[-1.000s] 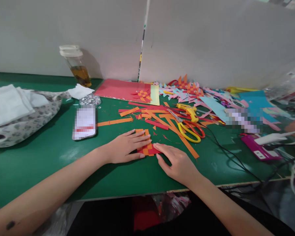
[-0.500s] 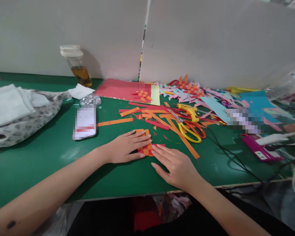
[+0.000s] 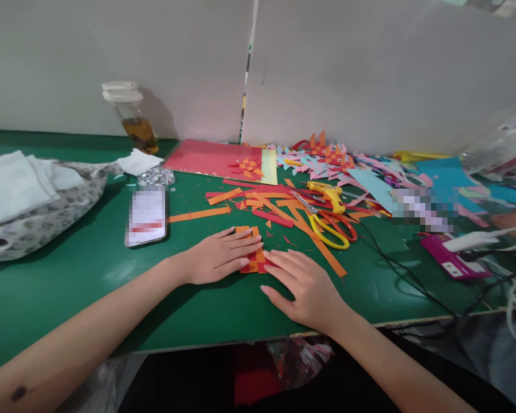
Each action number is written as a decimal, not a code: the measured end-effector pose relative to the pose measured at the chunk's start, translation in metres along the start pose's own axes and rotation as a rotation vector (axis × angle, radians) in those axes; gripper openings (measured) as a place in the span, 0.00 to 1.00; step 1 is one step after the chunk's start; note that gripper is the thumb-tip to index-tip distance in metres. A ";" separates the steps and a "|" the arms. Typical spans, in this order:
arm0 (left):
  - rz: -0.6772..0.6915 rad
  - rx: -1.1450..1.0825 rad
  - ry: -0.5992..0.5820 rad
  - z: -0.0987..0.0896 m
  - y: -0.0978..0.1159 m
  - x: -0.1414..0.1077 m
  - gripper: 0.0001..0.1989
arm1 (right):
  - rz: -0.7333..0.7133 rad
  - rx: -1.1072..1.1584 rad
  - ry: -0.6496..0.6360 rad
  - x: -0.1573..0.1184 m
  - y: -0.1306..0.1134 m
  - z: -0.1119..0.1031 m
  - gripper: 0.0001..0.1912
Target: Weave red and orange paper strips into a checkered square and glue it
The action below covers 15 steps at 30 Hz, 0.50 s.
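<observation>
A woven piece of orange and red paper strips (image 3: pixel 253 265) lies flat on the green table (image 3: pixel 180 321). My left hand (image 3: pixel 217 255) rests over its upper left part, fingers stretched out and palm down. From the right, my right hand (image 3: pixel 303 281) touches the piece's right side with its fingertips, the thumb held apart from the fingers. Part of the weave is hidden under the fingers. Loose orange strips (image 3: pixel 327 255) and red strips (image 3: pixel 273 218) are scattered just beyond my hands.
Yellow-handled scissors (image 3: pixel 330 232) and a yellow glue gun (image 3: pixel 333 195) lie among the strips. A phone (image 3: pixel 147 215), bottle (image 3: pixel 133 117) and patterned cloth (image 3: pixel 73 201) stand left. At right are a purple power strip (image 3: pixel 453 261), cables and another person's hand (image 3: pixel 513 221).
My left thumb has drawn in slightly toward the fingers, and my right fingers have shifted a little over the woven piece's right side. The view has moved slightly.
</observation>
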State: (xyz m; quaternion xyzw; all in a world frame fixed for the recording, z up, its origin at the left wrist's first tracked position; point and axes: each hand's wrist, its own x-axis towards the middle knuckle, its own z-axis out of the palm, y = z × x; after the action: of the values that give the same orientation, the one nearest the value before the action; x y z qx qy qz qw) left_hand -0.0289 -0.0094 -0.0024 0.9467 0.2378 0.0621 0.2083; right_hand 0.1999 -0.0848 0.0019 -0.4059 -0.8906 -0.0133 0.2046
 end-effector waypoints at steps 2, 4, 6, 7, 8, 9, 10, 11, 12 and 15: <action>-0.001 0.010 0.015 -0.002 0.000 0.000 0.24 | 0.027 0.014 0.028 0.001 0.000 0.002 0.17; -0.011 0.039 0.043 -0.003 0.000 -0.001 0.24 | 0.069 0.021 0.048 0.002 -0.001 0.004 0.19; -0.025 0.082 0.065 -0.003 -0.002 0.000 0.25 | 0.085 0.035 0.049 0.003 -0.002 0.006 0.21; -0.033 0.105 0.071 -0.002 -0.003 0.000 0.25 | 0.076 0.051 0.036 0.004 -0.004 0.006 0.22; -0.041 0.126 0.077 -0.001 -0.004 0.000 0.25 | 0.058 0.071 0.013 0.006 -0.005 0.005 0.22; -0.053 0.144 0.086 0.000 -0.005 0.001 0.25 | 0.037 0.092 -0.011 0.007 -0.007 0.005 0.23; -0.069 0.158 0.099 0.002 -0.005 0.002 0.25 | 0.017 0.110 -0.038 0.009 -0.009 0.004 0.24; -0.088 0.168 0.115 0.003 -0.006 0.002 0.25 | 0.004 0.119 -0.060 0.011 -0.010 0.004 0.25; -0.107 0.174 0.131 0.004 -0.006 0.003 0.25 | -0.001 0.122 -0.079 0.013 -0.012 0.003 0.25; -0.141 0.179 0.157 0.005 -0.007 0.004 0.25 | 0.015 0.111 -0.109 0.016 -0.013 0.004 0.27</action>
State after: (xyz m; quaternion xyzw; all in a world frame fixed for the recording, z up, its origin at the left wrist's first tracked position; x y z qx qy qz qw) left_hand -0.0272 -0.0042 -0.0100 0.9347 0.3239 0.0996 0.1076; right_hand 0.1795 -0.0812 0.0063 -0.4006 -0.8968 0.0596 0.1780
